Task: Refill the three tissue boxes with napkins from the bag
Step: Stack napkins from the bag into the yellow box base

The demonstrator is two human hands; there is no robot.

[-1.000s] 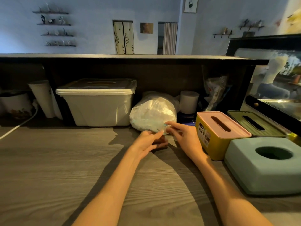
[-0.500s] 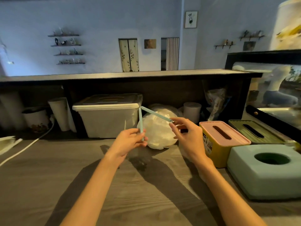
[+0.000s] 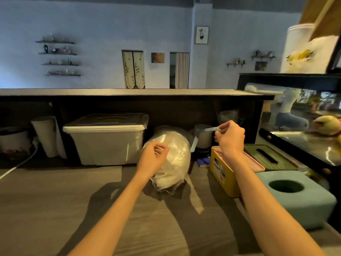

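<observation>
A clear plastic bag full of white napkins lies on the wooden counter at the centre. My left hand pinches the bag's plastic at its left side. My right hand is raised to the right of the bag and pinches a light blue bag clip, which hangs open in a V. Three tissue boxes stand at the right: a yellow box with a pink slotted lid, a dark green slotted box behind it, and a teal box with a round hole nearest me.
A white lidded storage bin stands left of the bag under a dark shelf. A paper roll stands behind the bag. A white cable runs at the far left. A glass display case closes off the right side.
The blue clip has come off the bag and moved right in my right hand. My left hand let go of the clip and now pinches the bag. The camera tilted up.
</observation>
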